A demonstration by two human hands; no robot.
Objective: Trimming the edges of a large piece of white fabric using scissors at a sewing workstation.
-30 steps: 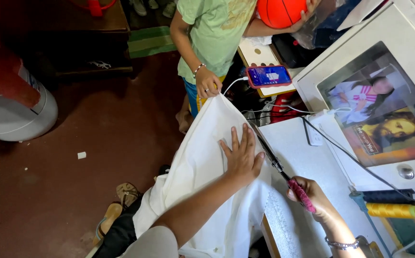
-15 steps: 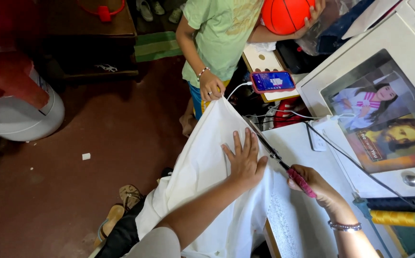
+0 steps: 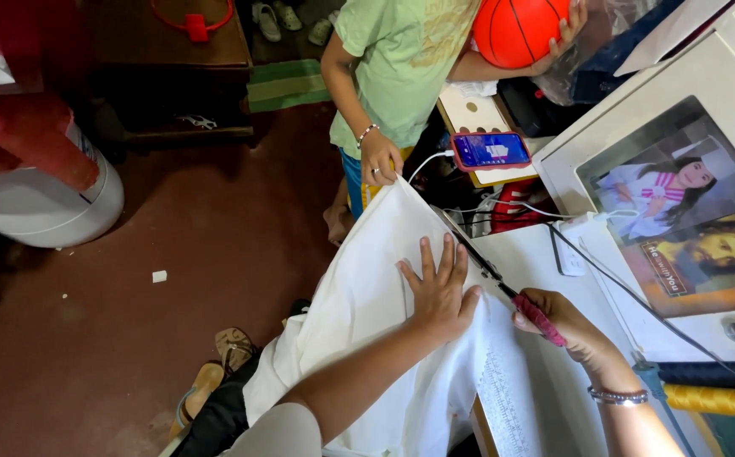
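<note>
Room: dark red floor [image 3: 130, 338] seen from above, with a white work table [image 3: 545, 262] at the right and a white drum [image 3: 54, 211] at the left.
Cloth: white fabric [image 3: 367, 296] lies over the table edge and hangs toward the floor.
Left hand: the left hand [image 3: 437, 292] lies flat on the fabric, fingers spread, gripping nothing.
Right hand: the right hand [image 3: 566, 326] is clenched around the pink handles of long scissors [image 3: 490, 271], whose blades lie along the fabric's edge.
Other person: a person in a green shirt [image 3: 401, 59] pinches the far corner of the fabric with one hand [image 3: 378, 161] and holds an orange ball [image 3: 520, 30].
Nearby: a phone [image 3: 492, 150], framed pictures [image 3: 689, 211], and a yellow thread spool [image 3: 710, 399].
</note>
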